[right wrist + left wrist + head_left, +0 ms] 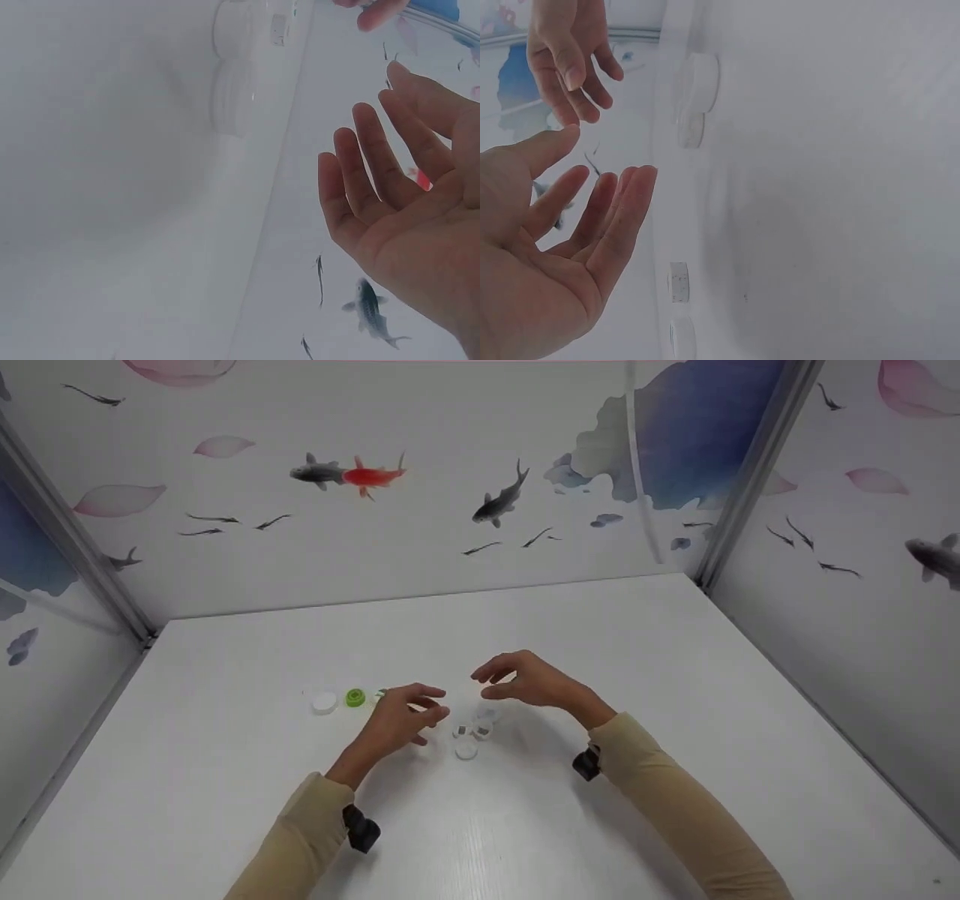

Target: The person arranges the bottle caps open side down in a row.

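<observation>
My left hand (399, 717) hovers over the white table with its fingers loosely bent and nothing between them. Across from it, my right hand (531, 681) is raised, fingers apart and relaxed, also holding nothing. Between and below the hands sits a small cluster: a white round piece (466, 749), two small white rolls with grey centres, one at the left (461, 730) and one at the right (483, 729), and a clear round piece (487, 712) behind them. The left wrist view shows low white discs (702, 84) standing near the fingertips. A see-through round piece (232, 97) appears in the right wrist view.
Left of my left hand lie a white round piece (325, 703) and a green ring (355, 697). A small white and green piece (379, 696) is partly hidden behind that hand. Printed panels with fish (501, 502) enclose the table (225, 780) at the back and sides.
</observation>
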### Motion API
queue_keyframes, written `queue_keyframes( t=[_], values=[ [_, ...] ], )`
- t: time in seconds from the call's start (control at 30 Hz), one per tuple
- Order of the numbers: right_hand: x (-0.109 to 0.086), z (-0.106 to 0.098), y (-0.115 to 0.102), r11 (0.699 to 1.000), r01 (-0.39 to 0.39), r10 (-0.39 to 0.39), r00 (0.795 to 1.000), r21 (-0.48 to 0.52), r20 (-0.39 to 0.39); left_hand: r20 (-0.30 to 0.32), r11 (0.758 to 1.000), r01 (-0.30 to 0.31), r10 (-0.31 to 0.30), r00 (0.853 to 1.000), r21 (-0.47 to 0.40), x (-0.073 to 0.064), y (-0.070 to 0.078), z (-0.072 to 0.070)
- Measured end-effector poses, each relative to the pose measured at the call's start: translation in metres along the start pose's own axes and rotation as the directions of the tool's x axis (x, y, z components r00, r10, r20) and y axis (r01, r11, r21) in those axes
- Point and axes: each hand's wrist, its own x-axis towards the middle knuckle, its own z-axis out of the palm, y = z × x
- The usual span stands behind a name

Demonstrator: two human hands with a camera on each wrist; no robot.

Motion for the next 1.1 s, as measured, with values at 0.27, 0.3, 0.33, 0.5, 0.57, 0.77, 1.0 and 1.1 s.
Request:
queue_keyframes(
  t=[0.27,0.3,0.33,0.5,0.57,0.77,1.0,1.1],
  values=[
    [-0.011,0.0,0.017,0.997,-0.076,0.075,0.997,-0.032,-0.014,0.039,0.999,-0.053,0.053,0.998,0.012,0.017,-0.003,0.01],
    [-0.012,0.0,0.019,0.996,-0.081,0.08,0.997,-0.034,-0.013,0.039,0.998,-0.055,0.054,0.998,0.019,0.02,-0.003,0.011],
    [-0.012,-0.001,0.022,0.996,-0.082,0.081,0.997,-0.036,-0.011,0.038,0.998,-0.055,0.054,0.998,0.027,0.022,-0.002,0.011],
    [-0.013,-0.003,0.03,0.993,-0.104,0.103,0.995,-0.054,-0.017,0.057,0.994,-0.052,0.046,0.997,0.094,0.037,0.001,0.013],
    [-0.013,-0.003,0.032,0.991,-0.12,0.119,0.993,-0.057,-0.021,0.077,0.991,-0.056,0.047,0.996,0.121,0.043,0.002,0.014],
    [-0.009,-0.001,0.036,0.983,-0.173,0.172,0.985,-0.065,-0.024,0.123,0.982,-0.085,0.065,0.99,0.167,0.054,0.001,0.018],
    [-0.004,0.005,0.038,0.964,-0.255,0.255,0.967,-0.07,-0.011,0.158,0.981,-0.055,0.025,0.987,0.187,0.061,-0.001,0.021],
    [-0.002,0.007,0.04,0.961,-0.265,0.265,0.964,-0.082,-0.004,0.166,0.979,-0.049,0.015,0.986,0.197,0.063,-0.002,0.023]
  ],
)
